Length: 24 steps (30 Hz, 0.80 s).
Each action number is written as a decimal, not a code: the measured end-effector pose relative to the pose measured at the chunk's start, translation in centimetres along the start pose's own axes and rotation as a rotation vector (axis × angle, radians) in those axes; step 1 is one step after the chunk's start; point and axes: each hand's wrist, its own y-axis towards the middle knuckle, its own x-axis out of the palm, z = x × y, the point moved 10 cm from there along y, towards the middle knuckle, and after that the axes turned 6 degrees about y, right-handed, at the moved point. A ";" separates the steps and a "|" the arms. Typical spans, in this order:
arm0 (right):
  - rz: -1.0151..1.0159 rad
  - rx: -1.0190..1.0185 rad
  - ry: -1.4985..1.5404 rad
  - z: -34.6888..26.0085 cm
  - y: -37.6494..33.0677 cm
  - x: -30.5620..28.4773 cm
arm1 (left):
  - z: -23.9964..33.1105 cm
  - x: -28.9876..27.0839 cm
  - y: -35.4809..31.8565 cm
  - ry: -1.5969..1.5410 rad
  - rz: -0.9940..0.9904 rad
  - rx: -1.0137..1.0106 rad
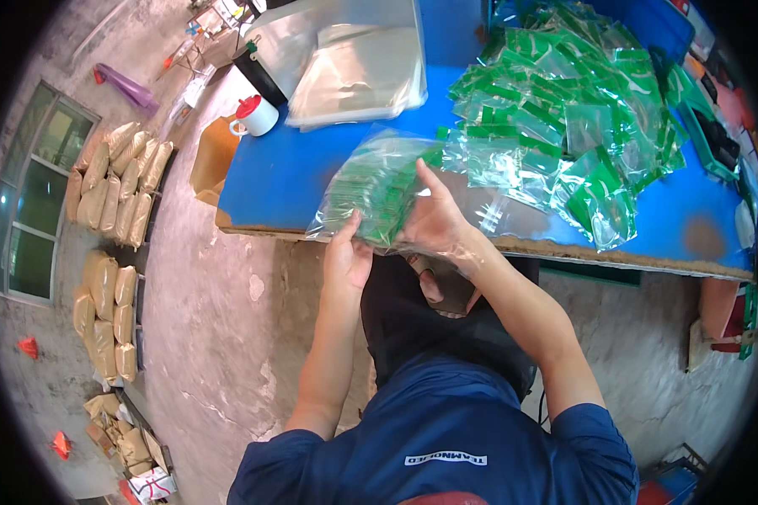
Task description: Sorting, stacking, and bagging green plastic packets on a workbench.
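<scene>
Between my two hands, at the table's front edge, is a clear plastic bag [370, 178] with a stack of green-and-clear packets inside. My left hand [348, 257] grips its near left corner, thumb on top. My right hand [440, 215] holds the right side, its thumb pointing up along the bag and its other fingers partly hidden by the plastic. Just right of the bag spreads a large heap of green-and-clear plastic packets [556, 118]. Beyond the bag lies a pile of larger clear plastic bags [358, 76].
The blue table [269, 185] has a worn wooden front edge. A white mug with a red lid [255, 115] stands at its left, by a cardboard box [213, 160]. A green tray [709, 139] sits at the right. Filled tan sacks [114, 185] are stacked along the left wall.
</scene>
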 end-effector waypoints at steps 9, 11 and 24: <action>0.089 -0.057 0.074 0.9 1.2 -1.6 | 1.6 0.4 -1.5 0.063 -0.106 -0.012; 0.050 -0.035 -0.025 1.1 0.5 -0.2 | 2.7 0.1 -1.3 0.019 -0.109 -0.038; 0.177 -0.276 -0.511 2.2 -4.6 -3.5 | 8.9 1.5 6.1 0.312 -0.228 -0.208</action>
